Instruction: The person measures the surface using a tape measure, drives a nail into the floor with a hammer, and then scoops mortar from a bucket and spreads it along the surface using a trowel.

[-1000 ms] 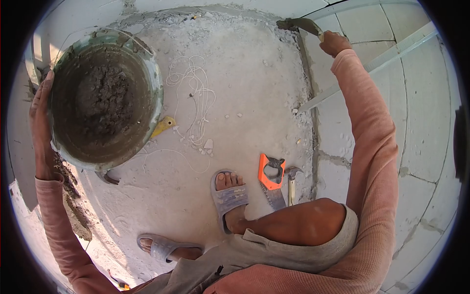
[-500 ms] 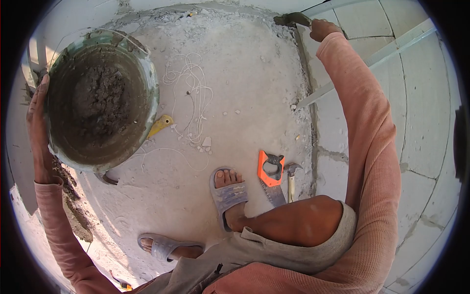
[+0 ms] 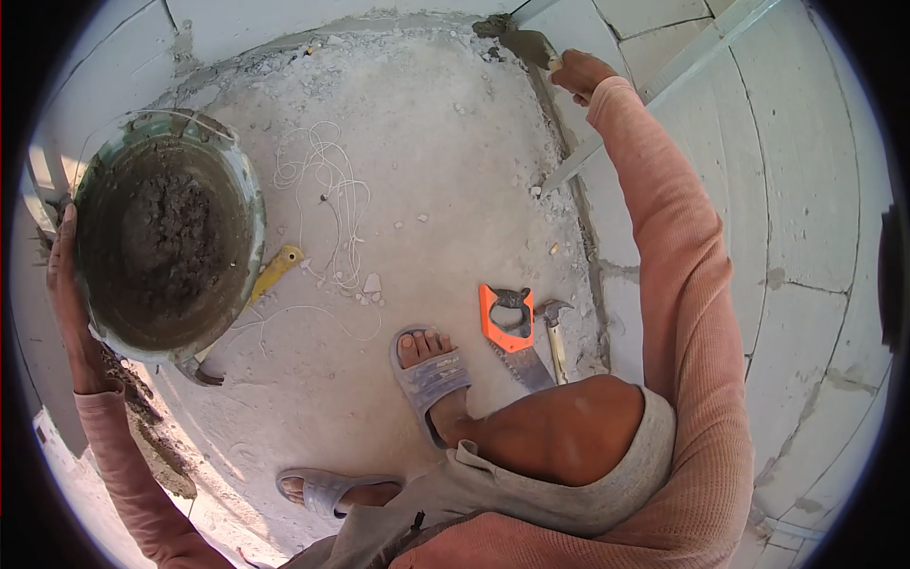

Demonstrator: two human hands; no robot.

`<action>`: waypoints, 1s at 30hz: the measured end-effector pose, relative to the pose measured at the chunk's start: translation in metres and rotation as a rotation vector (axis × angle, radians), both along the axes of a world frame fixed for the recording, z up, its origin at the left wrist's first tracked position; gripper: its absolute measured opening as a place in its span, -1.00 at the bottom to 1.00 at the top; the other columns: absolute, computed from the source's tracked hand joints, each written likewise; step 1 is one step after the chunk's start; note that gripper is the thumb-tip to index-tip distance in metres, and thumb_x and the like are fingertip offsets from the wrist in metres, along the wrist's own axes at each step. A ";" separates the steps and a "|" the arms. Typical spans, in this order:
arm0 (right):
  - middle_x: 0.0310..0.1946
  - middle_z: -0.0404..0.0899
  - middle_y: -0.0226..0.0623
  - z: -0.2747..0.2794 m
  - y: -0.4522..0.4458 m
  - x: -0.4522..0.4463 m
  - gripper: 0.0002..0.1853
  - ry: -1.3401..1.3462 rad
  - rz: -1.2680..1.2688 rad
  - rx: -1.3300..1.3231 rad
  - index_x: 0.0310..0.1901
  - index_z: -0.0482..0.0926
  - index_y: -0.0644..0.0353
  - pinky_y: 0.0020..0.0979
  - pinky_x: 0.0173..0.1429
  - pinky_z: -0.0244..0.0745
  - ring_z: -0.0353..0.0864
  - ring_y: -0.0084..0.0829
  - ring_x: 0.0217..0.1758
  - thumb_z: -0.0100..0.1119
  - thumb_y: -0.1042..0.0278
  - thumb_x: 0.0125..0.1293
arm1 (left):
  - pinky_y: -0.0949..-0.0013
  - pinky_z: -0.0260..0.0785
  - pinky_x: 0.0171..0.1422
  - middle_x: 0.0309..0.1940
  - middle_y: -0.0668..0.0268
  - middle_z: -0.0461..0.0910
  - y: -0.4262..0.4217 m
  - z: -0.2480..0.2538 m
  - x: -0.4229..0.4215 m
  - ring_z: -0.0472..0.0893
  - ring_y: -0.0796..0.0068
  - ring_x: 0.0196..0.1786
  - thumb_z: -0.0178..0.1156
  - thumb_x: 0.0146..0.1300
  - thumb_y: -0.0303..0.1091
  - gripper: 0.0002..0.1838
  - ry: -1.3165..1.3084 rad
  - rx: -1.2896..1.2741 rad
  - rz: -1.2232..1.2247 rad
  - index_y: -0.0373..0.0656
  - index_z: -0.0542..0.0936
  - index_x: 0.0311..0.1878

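Observation:
My right hand (image 3: pixel 580 76) is closed round the handle of a trowel (image 3: pixel 529 47), whose blade points left into the far right corner. Dark mortar (image 3: pixel 493 27) lies in that corner at the blade's tip. At the left, my left hand (image 3: pixel 64 270) rests along the outer side of a large green bucket (image 3: pixel 248 218), its fingers stretched towards the rim. Wet grey mortar (image 3: pixel 175 237) lies inside the bucket, which appears tilted.
An orange-handled saw (image 3: pixel 507 318) and a hammer (image 3: pixel 556 341) lie near my right knee. Tangled white string (image 3: pixel 327 190) and a yellow handle (image 3: pixel 277 270) are beside the bucket. A metal bar (image 3: pixel 654 100) leans across the block wall (image 3: pixel 796 190).
The view has shifted, so the bucket and floor tools appear further left. My right hand has turned, with the trowel still at the corner; my left hand stays against the bucket.

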State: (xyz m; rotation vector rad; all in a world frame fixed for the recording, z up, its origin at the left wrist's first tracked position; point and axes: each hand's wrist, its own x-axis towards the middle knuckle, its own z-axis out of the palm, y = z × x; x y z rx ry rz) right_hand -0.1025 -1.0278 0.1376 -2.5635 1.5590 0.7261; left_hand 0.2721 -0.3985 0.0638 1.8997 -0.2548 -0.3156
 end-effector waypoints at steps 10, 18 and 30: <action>0.07 0.64 0.18 -0.120 0.184 -0.055 -0.46 -0.915 -0.142 -0.090 0.30 0.41 0.29 0.08 0.26 0.56 0.68 0.17 0.15 0.10 0.04 0.50 | 0.21 0.31 0.57 0.48 0.12 0.45 -0.016 0.025 -0.021 0.47 0.30 0.48 0.05 0.62 -0.09 -0.40 0.156 0.000 -0.139 -0.34 0.41 0.52; -0.02 0.70 0.11 -0.074 0.325 -0.114 -0.41 -1.135 -0.163 0.531 0.23 0.51 0.23 0.01 0.26 0.51 0.66 0.15 0.12 0.24 -0.13 0.45 | 0.24 0.31 0.55 0.48 0.17 0.44 -0.045 0.038 0.012 0.45 0.33 0.48 0.11 0.59 -0.08 -0.40 0.128 0.046 -0.502 -0.31 0.43 0.50; 0.00 0.68 0.07 -0.064 0.454 -0.157 -0.39 -1.354 -0.193 0.441 0.29 0.46 0.23 -0.07 0.22 0.53 0.70 0.00 0.06 0.28 -0.09 0.46 | 0.27 0.29 0.54 0.42 0.14 0.49 -0.032 0.079 -0.038 0.47 0.36 0.44 0.06 0.62 -0.22 -0.51 -0.218 0.130 -0.388 -0.31 0.50 0.44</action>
